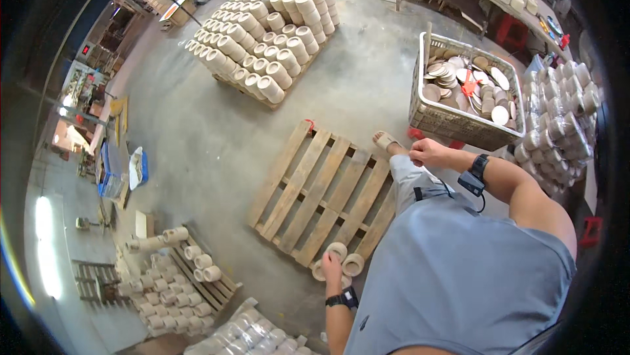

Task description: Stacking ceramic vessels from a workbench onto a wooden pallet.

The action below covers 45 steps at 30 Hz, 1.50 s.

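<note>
Down by the near corner of a wooden pallet [315,187], my left hand [332,266] has its fingers curled at the rim of a pale hollow cylinder [337,250]. Another such cylinder [353,264] stands just to its right, and two more show partly around my hand and wrist. My right hand [426,153] is raised in front of my right leg, its fingers curled into a fist. Nothing shows in that fist. It is nearest to a large plastic crate [420,107] full of flat pale discs, and apart from it.
Beyond the pallet, a tall stack of pale cylinders [279,73] stands on its own pallet. More cylinders [174,296] lie on pallets at the lower left. Wrapped stacks [558,119] stand at the right, behind the crate. A blue bin [111,168] is at far left.
</note>
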Tool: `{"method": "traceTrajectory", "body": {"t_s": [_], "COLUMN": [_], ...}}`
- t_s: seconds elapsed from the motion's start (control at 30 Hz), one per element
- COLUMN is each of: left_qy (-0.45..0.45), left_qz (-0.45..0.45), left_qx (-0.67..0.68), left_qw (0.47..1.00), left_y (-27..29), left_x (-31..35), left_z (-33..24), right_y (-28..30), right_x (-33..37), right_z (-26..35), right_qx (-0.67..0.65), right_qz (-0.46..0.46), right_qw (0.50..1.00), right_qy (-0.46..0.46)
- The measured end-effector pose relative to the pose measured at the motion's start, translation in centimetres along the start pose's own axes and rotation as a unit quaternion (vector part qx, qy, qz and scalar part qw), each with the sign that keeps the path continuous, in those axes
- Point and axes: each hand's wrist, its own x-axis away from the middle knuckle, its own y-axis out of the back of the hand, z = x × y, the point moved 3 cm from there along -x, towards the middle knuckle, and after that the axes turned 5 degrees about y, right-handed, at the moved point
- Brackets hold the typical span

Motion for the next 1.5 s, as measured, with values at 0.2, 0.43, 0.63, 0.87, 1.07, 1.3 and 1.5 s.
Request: {"method": "traceTrajectory", "body": {"t_s": [0.2, 0.43, 0.63, 0.87, 1.07, 1.3, 1.5], "left_qy": [-0.059, -0.014, -0.052, -0.086, -0.18, -0.281, -0.38], "left_qz": [0.036, 0.226, 0.308, 0.311, 0.403, 0.426, 0.498], "left_qx": [-0.027, -0.188, -0.23, -0.223, -0.256, -0.337, -0.341], "left_qw": [0.997, 0.956, 0.922, 0.92, 0.86, 0.791, 0.701], "left_y": [-1.2, -5.1, -7.8, -11.4, -15.2, -20.5, -28.8], "left_x": [-13.6, -26.1, -36.0, -46.6, -55.9, -64.7, -69.3], "left_z": [-21.2, -33.2, -44.3, -49.2, -54.3, -64.9, -70.1], "right_y": [2.0, 8.1, 14.7, 22.1, 25.3, 26.9, 32.0], "right_x": [-15.5, -28.3, -31.4, -32.2, -33.1, -36.5, -38.3], "right_z": [-1.2, 5.2, 2.3, 3.8, 3.8, 5.1, 8.7], "right_qx": [-0.025, -0.053, -0.213, -0.288, -0.265, -0.29, -0.177], "right_qz": [0.078, 0.126, 0.035, -0.101, -0.2, -0.385, -0.396], "right_qw": [0.996, 0.99, 0.976, 0.951, 0.94, 0.872, 0.893], "right_qy": [0.036, 0.043, 0.006, -0.046, -0.077, -0.083, -0.119]}}
